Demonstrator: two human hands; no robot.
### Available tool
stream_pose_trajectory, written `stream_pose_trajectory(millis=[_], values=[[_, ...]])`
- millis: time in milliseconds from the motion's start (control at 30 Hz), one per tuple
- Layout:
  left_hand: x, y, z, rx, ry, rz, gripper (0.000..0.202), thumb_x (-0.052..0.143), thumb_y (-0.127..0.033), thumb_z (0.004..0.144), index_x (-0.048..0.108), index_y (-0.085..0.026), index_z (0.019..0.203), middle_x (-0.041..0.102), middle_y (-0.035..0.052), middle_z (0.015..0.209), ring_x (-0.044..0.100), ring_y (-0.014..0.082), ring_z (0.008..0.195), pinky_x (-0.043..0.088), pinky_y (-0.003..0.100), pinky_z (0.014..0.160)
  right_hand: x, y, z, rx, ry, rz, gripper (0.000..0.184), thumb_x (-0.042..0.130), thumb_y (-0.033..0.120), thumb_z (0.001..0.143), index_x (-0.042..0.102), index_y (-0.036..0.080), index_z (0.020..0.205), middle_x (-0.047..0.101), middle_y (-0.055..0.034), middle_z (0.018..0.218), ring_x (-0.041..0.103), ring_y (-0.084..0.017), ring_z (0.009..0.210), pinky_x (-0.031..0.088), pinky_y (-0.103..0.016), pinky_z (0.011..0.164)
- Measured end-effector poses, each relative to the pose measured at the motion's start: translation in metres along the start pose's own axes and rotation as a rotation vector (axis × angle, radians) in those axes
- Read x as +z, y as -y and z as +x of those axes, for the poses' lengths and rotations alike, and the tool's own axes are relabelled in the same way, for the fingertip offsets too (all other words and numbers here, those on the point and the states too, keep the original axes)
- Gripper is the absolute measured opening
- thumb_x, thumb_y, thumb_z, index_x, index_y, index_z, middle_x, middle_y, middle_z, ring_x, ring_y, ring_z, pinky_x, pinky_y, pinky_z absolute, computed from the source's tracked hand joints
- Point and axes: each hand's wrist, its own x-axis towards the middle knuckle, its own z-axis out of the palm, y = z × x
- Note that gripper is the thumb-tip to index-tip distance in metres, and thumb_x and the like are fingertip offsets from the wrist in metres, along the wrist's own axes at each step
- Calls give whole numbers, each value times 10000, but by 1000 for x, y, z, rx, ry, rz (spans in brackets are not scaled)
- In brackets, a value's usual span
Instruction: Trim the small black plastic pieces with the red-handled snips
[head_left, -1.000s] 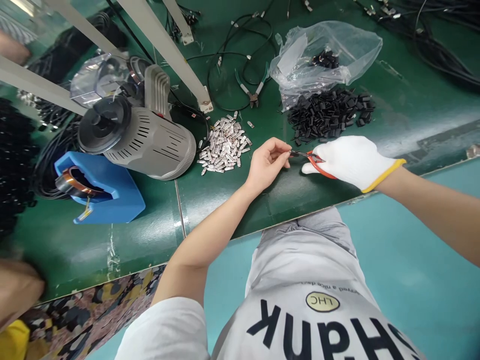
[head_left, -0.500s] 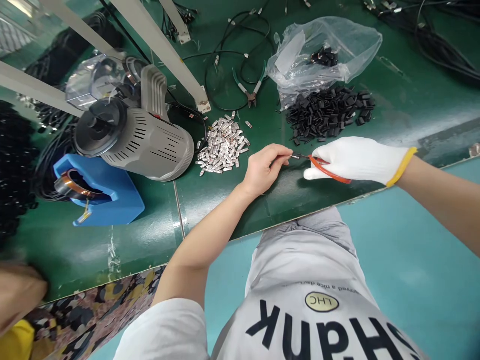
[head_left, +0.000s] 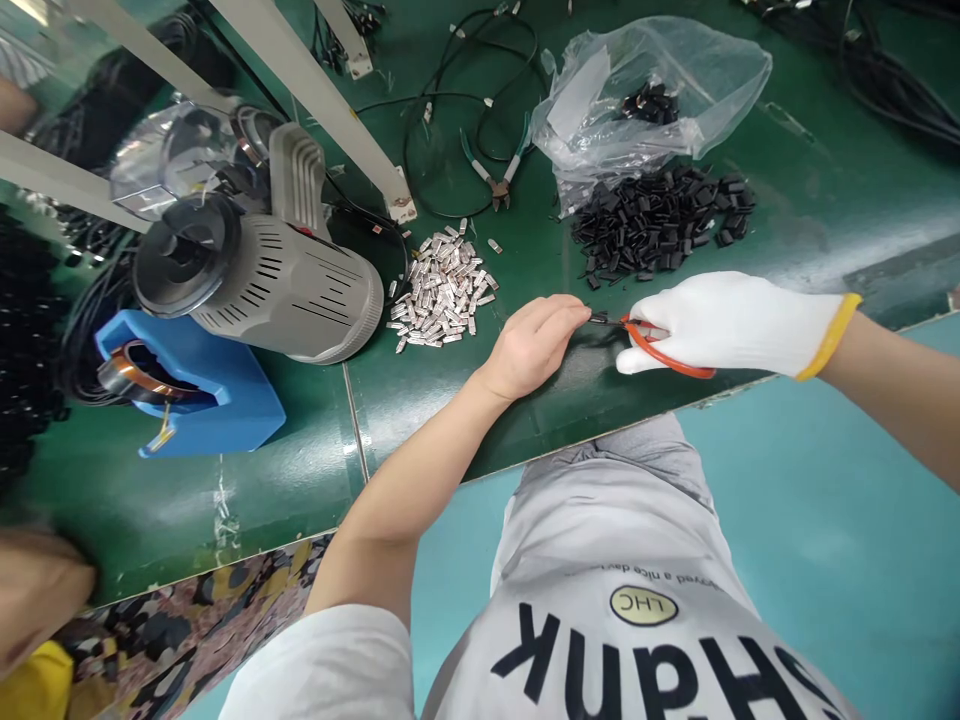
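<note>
My bare left hand [head_left: 534,342] is closed in a pinch at a small black piece [head_left: 600,318], whose exact kind is too small to tell. In a white glove with a yellow cuff, my right hand [head_left: 701,325] grips orange-handled pliers [head_left: 679,367]. The tip of the pliers meets or nearly meets the black piece; the jaws are too small to tell whether they are closed on it. Just beyond my hands lies a heap of small black plastic pieces [head_left: 660,222]. Left of my left hand is a pile of silver metal connectors [head_left: 442,290].
A clear plastic bag [head_left: 720,75] holds more black pieces. Green-handled cutters [head_left: 500,190] lie near a looped black cable [head_left: 409,150]. At left stand a grey machine [head_left: 292,280] and a blue tape dispenser [head_left: 247,400]. Another person's arm [head_left: 41,590] shows at the left edge.
The fingers of my left hand have shifted and now cover more of the black piece's end. My right hand and the pliers have moved slightly right.
</note>
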Motion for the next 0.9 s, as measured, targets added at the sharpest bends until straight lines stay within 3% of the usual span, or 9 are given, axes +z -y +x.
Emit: stream_pose_trajectory(millis=[267,433,567,900], values=[[1,0,-1,-45,14,-37,329,545,-471,1027,738,-205,1008,748,113,1030,719,195,1020,583,373,937,6,-3,-1,-14,-60,-19,644,426,831,896,623,225,806,554,-20,613,519,-195,593,290,-319,648],[1,-3,1,-39,22,-37,312,509,-418,1048,731,-203,1005,751,114,1038,717,185,1018,575,351,937,7,0,-1,26,-143,-58,647,432,819,900,666,217,866,591,-53,651,580,-239,679,289,-324,680],[1,-2,1,-35,43,14,312,495,-395,1053,733,-199,1005,758,117,1023,724,183,1005,585,345,925,8,-1,0,28,-136,-25,694,428,857,870,672,208,832,600,-53,637,575,-221,643,276,-312,655],[-2,-5,2,148,-3,183,224,475,-160,1015,684,-222,1069,780,99,1039,751,178,971,643,348,865,-8,8,-1,28,-60,-50,695,373,844,917,697,235,826,739,-99,786,707,-277,730,314,-307,596]])
